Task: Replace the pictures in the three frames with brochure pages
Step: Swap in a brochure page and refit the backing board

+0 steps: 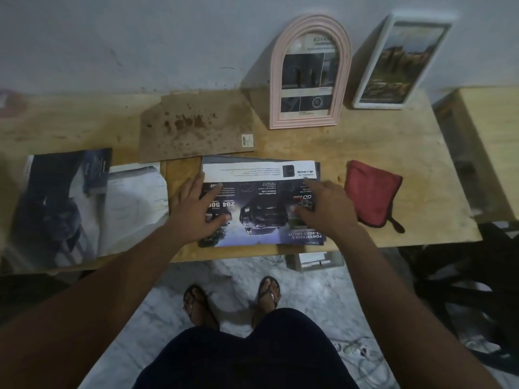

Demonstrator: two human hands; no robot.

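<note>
A car brochure page (261,203) lies flat on the wooden table (379,153) near its front edge, printed side up and upside down to me. My left hand (196,209) presses on its left part with fingers spread. My right hand (320,206) rests on its right part, index finger stretched toward the far corner. A pink arched frame (310,73) holding a brochure page leans on the wall at the back. To its right leans a white rectangular frame (398,63) with a landscape picture. A brown stained backing board (196,127) lies flat behind the brochure.
More brochure sheets (78,203) lie at the left, overhanging the table's front edge. A folded red cloth (370,192) sits just right of my right hand. A second wooden surface (488,141) stands at the far right. Cables lie on the floor below.
</note>
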